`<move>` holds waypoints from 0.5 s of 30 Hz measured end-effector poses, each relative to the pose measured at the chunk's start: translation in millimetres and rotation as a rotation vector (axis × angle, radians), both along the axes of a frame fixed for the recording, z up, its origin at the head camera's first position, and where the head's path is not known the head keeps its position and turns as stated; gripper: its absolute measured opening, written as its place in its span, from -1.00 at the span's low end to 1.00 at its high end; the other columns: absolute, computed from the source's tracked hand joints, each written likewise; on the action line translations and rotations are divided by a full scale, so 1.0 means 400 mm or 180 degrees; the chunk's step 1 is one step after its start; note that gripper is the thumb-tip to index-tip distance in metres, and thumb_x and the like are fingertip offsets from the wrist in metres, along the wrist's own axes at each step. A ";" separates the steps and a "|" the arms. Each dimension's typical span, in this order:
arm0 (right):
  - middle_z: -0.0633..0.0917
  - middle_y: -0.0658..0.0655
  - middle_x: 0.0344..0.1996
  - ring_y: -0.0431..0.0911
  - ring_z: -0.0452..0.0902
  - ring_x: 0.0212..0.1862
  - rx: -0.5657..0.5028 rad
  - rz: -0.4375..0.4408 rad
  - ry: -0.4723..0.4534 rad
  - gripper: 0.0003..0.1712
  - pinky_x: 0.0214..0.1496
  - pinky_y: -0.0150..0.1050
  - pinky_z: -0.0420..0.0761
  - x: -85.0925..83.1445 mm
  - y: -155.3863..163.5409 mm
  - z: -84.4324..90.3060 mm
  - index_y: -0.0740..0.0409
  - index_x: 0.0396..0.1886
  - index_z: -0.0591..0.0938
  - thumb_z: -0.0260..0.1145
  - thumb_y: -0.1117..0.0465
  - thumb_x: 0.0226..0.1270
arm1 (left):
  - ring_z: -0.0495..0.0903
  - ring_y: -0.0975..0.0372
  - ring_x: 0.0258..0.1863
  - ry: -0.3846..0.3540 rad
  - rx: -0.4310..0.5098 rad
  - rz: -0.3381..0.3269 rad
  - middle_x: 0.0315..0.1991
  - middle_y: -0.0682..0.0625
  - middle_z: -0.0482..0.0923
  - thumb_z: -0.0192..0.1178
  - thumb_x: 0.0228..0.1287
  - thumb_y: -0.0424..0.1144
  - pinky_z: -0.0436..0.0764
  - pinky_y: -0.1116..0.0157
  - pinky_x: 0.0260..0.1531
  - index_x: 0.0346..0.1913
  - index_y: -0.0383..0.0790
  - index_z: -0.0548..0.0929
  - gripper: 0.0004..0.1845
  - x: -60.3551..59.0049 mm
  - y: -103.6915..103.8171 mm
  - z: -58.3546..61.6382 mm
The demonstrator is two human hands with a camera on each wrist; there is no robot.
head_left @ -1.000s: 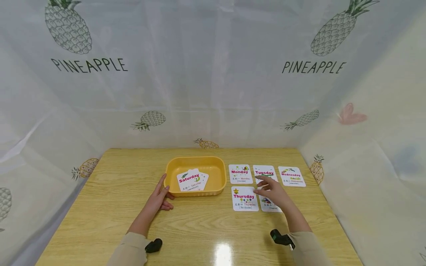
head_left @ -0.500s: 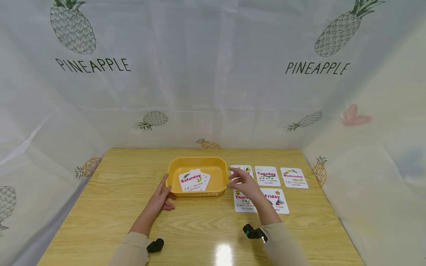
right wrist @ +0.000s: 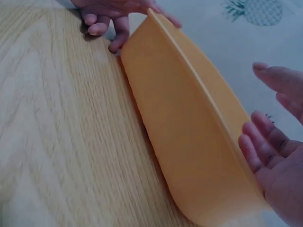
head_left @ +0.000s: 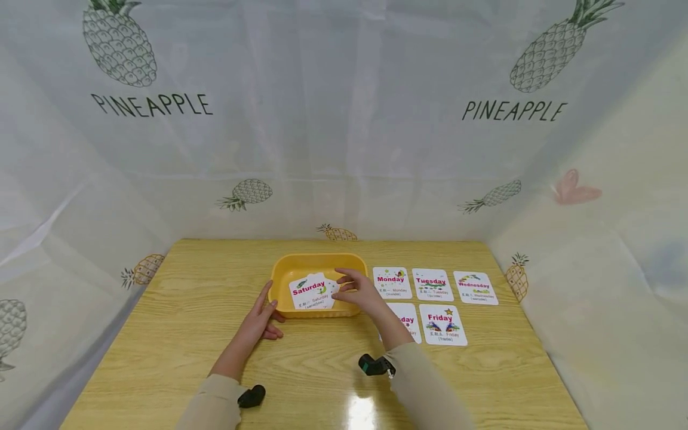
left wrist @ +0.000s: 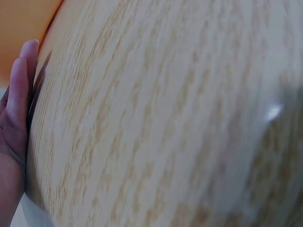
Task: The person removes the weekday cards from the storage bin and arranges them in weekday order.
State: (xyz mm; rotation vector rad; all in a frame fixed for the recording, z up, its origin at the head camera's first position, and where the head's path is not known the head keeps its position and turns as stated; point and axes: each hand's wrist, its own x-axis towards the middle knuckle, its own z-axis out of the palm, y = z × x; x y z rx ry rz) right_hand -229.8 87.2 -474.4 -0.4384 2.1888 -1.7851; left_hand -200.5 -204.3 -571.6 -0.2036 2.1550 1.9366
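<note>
A yellow plastic basket [head_left: 279,269] stands on the wooden table, holding a small fanned pile of cards topped by the Saturday card [head_left: 309,291]. My left hand [head_left: 258,322] holds the basket's front left corner, with the index finger along its left side, the thumb at the rim and the other fingers low by the table. Over the basket's right half reaches my right hand [head_left: 361,291], thumb and fingers parted and nothing between them. Its fingertips are right by the cards' right edge. The right wrist view shows this hand [right wrist: 279,156] with spread fingers beside the basket rim.
Right of the basket, the Monday [head_left: 391,283], Tuesday [head_left: 432,285] and Wednesday [head_left: 475,288] cards lie in a row. Below them lie another card [head_left: 404,319], partly hidden by my right arm, and the Friday card [head_left: 443,325]. A pineapple-print curtain [head_left: 344,131] surrounds the table [head_left: 301,364].
My right hand has moved left from above the Tuesday and Friday cards, past the Monday card, to over the basket. The left hand keeps its place at the basket's corner.
</note>
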 end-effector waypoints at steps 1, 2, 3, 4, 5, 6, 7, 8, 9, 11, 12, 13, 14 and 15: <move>0.49 0.42 0.08 0.26 0.45 0.04 0.0037 0.0009 -0.0010 -0.28 -0.07 -0.21 0.61 -0.005 -0.009 0.000 0.27 0.38 0.39 0.41 0.36 0.23 | 0.68 0.03 -0.60 -0.0001 -0.0006 0.0002 -0.31 -0.21 0.61 -0.06 0.54 0.02 0.68 0.22 -0.59 0.52 0.44 -0.05 -0.37 -0.001 0.000 0.000; 0.49 0.42 0.08 0.26 0.45 0.04 0.0085 0.0016 -0.0032 -0.28 -0.07 -0.21 0.61 -0.010 -0.017 0.000 0.27 0.38 0.39 0.42 0.36 0.22 | 0.68 0.02 -0.60 -0.0004 -0.0007 0.0003 -0.31 -0.21 0.61 -0.06 0.54 0.02 0.68 0.21 -0.58 0.52 0.44 -0.05 -0.37 -0.001 -0.001 0.000; 0.48 0.44 0.08 0.27 0.45 0.04 0.0121 0.0038 -0.0045 -0.29 -0.07 -0.20 0.61 -0.014 -0.026 0.000 0.28 0.37 0.40 0.41 0.37 0.23 | 0.68 0.02 -0.60 -0.0014 -0.0001 0.0011 -0.31 -0.21 0.61 -0.06 0.55 0.02 0.68 0.21 -0.58 0.52 0.45 -0.05 -0.38 -0.001 -0.001 0.000; 0.48 0.45 0.09 0.26 0.45 0.04 0.0161 0.0050 -0.0068 -0.30 -0.06 -0.19 0.61 -0.018 -0.034 0.000 0.27 0.37 0.41 0.41 0.38 0.23 | 0.67 0.02 -0.60 -0.0014 -0.0002 0.0017 -0.31 -0.20 0.61 -0.06 0.55 0.02 0.68 0.21 -0.58 0.52 0.44 -0.05 -0.37 0.000 -0.001 0.000; 0.48 0.45 0.09 0.25 0.45 0.03 0.0205 0.0042 -0.0106 -0.31 -0.06 -0.16 0.62 -0.031 -0.043 -0.015 0.28 0.36 0.41 0.41 0.39 0.22 | 0.68 0.02 -0.60 -0.0018 -0.0002 0.0021 -0.31 -0.20 0.61 -0.06 0.55 0.01 0.68 0.21 -0.58 0.52 0.44 -0.05 -0.38 0.000 -0.002 0.001; 0.48 0.45 0.09 0.22 0.46 0.02 0.0250 0.0037 -0.0132 -0.30 -0.07 -0.16 0.62 -0.042 -0.051 -0.029 0.28 0.36 0.41 0.41 0.40 0.22 | 0.68 0.02 -0.59 -0.0019 0.0001 0.0022 -0.31 -0.20 0.61 -0.06 0.55 0.02 0.68 0.21 -0.58 0.52 0.44 -0.05 -0.37 0.001 -0.002 0.002; 0.48 0.45 0.09 0.19 0.47 0.01 0.0285 0.0033 -0.0165 -0.30 -0.07 -0.14 0.62 -0.053 -0.058 -0.042 0.28 0.36 0.42 0.41 0.40 0.21 | 0.68 0.02 -0.60 -0.0016 0.0004 0.0028 -0.32 -0.20 0.61 -0.06 0.54 0.02 0.68 0.21 -0.59 0.52 0.44 -0.05 -0.37 0.002 -0.002 0.002; 0.48 0.44 0.09 0.16 0.47 0.00 0.0338 0.0028 -0.0182 -0.30 -0.06 -0.13 0.62 -0.064 -0.065 -0.056 0.27 0.36 0.42 0.42 0.40 0.21 | 0.68 0.02 -0.60 -0.0010 0.0008 0.0032 -0.32 -0.19 0.61 -0.06 0.54 0.02 0.68 0.21 -0.59 0.52 0.43 -0.05 -0.37 0.003 -0.002 0.003; 0.48 0.43 0.10 0.13 0.48 -0.01 0.0367 0.0026 -0.0212 -0.29 -0.06 -0.11 0.62 -0.074 -0.071 -0.070 0.27 0.36 0.42 0.42 0.40 0.20 | 0.67 0.02 -0.60 -0.0005 0.0005 0.0038 -0.33 -0.19 0.61 -0.05 0.54 0.02 0.68 0.21 -0.60 0.52 0.43 -0.05 -0.37 0.004 -0.002 0.003; 0.50 0.39 0.08 0.07 0.49 -0.04 0.0427 -0.0014 -0.0257 -0.28 -0.08 -0.10 0.62 -0.093 -0.082 -0.099 0.25 0.36 0.43 0.44 0.40 0.18 | 0.68 0.03 -0.60 0.0001 0.0005 0.0038 -0.33 -0.19 0.61 -0.06 0.54 0.02 0.67 0.22 -0.60 0.52 0.43 -0.05 -0.37 0.003 -0.001 0.002; 0.51 0.37 0.07 0.04 0.49 -0.05 0.0459 -0.0017 -0.0255 -0.28 -0.09 -0.13 0.62 -0.094 -0.086 -0.100 0.23 0.36 0.43 0.44 0.40 0.18 | 0.67 0.03 -0.61 0.0003 0.0008 0.0038 -0.32 -0.19 0.61 -0.06 0.54 0.02 0.67 0.22 -0.60 0.52 0.43 -0.05 -0.37 0.003 0.000 0.001; 0.51 0.37 0.07 0.04 0.49 -0.06 0.0475 -0.0019 -0.0274 -0.28 -0.10 -0.14 0.61 -0.097 -0.091 -0.101 0.23 0.35 0.44 0.44 0.40 0.18 | 0.67 0.03 -0.61 0.0003 0.0011 0.0038 -0.32 -0.20 0.61 -0.06 0.54 0.01 0.67 0.22 -0.60 0.52 0.43 -0.05 -0.37 0.003 0.000 0.001; 0.51 0.36 0.06 0.04 0.49 -0.07 0.0479 -0.0026 -0.0298 -0.28 -0.10 -0.15 0.61 -0.099 -0.095 -0.104 0.23 0.35 0.44 0.45 0.41 0.17 | 0.67 0.03 -0.61 0.0005 0.0019 0.0034 -0.32 -0.20 0.61 -0.06 0.55 0.00 0.67 0.22 -0.60 0.52 0.43 -0.05 -0.37 0.003 0.001 0.000; 0.51 0.36 0.05 0.04 0.49 -0.08 0.0478 -0.0036 -0.0319 -0.28 -0.11 -0.17 0.61 -0.102 -0.098 -0.107 0.23 0.34 0.45 0.45 0.42 0.16 | 0.67 0.03 -0.61 0.0000 0.0023 0.0037 -0.32 -0.21 0.61 -0.06 0.55 -0.01 0.67 0.22 -0.60 0.52 0.44 -0.04 -0.38 0.003 0.002 0.000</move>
